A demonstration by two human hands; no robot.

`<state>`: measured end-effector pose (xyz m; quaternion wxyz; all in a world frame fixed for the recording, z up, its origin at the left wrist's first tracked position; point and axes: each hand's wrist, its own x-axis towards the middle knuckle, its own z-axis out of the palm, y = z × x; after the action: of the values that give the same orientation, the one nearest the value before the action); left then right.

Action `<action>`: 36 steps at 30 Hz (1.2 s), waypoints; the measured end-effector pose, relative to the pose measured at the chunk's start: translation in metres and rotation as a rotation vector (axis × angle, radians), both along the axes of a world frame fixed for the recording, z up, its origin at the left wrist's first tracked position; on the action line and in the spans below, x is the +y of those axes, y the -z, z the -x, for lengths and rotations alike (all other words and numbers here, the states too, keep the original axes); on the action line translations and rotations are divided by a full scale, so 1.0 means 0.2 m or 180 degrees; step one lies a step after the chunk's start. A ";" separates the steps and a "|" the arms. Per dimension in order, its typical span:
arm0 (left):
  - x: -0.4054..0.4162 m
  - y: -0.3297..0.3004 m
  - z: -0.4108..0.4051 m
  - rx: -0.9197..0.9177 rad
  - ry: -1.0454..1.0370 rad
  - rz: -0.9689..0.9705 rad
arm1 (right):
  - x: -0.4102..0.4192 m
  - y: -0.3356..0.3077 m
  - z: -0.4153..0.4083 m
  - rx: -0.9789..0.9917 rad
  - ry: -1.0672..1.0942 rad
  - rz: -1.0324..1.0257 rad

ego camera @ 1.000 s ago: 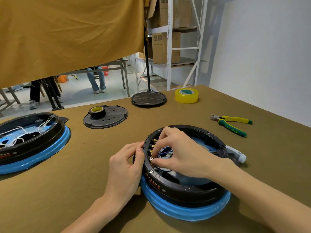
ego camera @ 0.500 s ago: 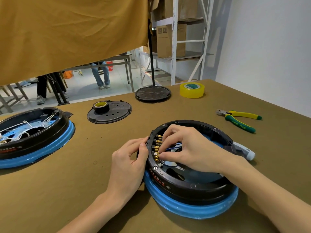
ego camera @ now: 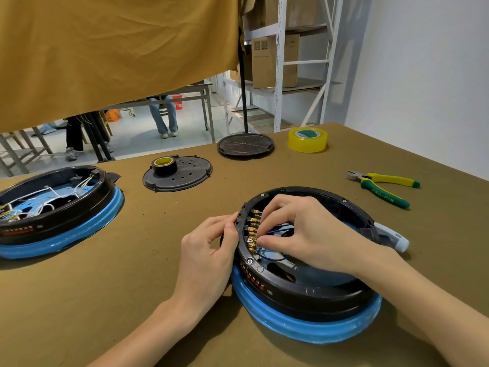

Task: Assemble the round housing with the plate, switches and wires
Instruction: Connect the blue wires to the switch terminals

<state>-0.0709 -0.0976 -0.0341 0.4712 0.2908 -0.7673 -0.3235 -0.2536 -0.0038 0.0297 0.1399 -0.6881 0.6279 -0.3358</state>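
Brown board covers the tabletop (ego camera: 105,300), with a mustard cloth hanging behind and metal shelving beyond.

Near the front edge sits the round housing (ego camera: 304,292), black with a blue ring round its base and a white-tipped handle sticking out on its right. Inside its left wall runs a row of brass switch terminals (ego camera: 253,229), and thin blue wires (ego camera: 277,227) loop across the interior. The right hand (ego camera: 304,234) reaches down into the housing, fingers curled, pinching something small at the lower terminals; what exactly it pinches is hidden by the fingers. The left hand (ego camera: 209,250) grips the outside of the wall just opposite, thumb and fingers clenched on the rim.

The step looks like seating a wire connector on a terminal. To do it well, I would push straight along the tab rather than rock it, keep the left hand bracing the wall so the housing does not slide, and lead the slack wire clear of the neighbouring tabs.

Counted outward: two housings, the second housing (ego camera: 53,210) at far left holding white wires; two black round plates (ego camera: 177,177), one carrying a roll of black tape (ego camera: 164,165); one roll of yellow tape (ego camera: 307,140); one pair of pliers (ego camera: 383,186) with yellow-green handles.
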 end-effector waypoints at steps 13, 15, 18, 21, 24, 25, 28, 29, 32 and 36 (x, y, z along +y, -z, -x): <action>0.00 0.00 0.00 -0.0012 -0.0008 0.0045 | 0.00 -0.01 0.00 0.0127 -0.0048 -0.0004; 0.00 0.00 0.00 -0.0025 -0.0022 0.0024 | 0.00 -0.02 0.00 0.0152 -0.0049 0.0011; 0.00 0.00 0.00 -0.0047 -0.0038 0.0004 | 0.00 -0.01 0.01 0.0191 -0.0056 0.0046; 0.01 -0.01 0.00 -0.0066 -0.0058 0.0012 | 0.00 -0.01 0.00 0.0231 -0.0074 0.0053; 0.01 0.00 0.00 -0.0093 -0.0073 0.0024 | 0.00 -0.01 0.01 0.0289 -0.0092 0.0054; 0.01 0.00 0.00 -0.0107 -0.0082 0.0029 | 0.00 -0.01 0.01 0.0278 -0.0087 0.0066; 0.00 0.00 0.00 -0.0113 -0.0081 0.0018 | 0.00 -0.01 0.01 0.0238 -0.0069 0.0093; 0.00 0.00 0.00 -0.0113 -0.0083 0.0018 | 0.00 -0.01 0.00 0.0249 -0.0070 0.0092; 0.01 0.01 0.00 -0.0144 -0.0130 0.0080 | 0.00 -0.01 -0.01 0.0287 -0.0068 0.0100; 0.04 0.02 0.01 -0.0363 -0.0210 0.0249 | 0.00 0.00 -0.03 0.0266 -0.0041 0.0077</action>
<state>-0.0723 -0.0900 -0.0377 0.4481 0.3152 -0.7950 -0.2605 -0.2480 -0.0046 0.0305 0.1074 -0.7071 0.6247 -0.3133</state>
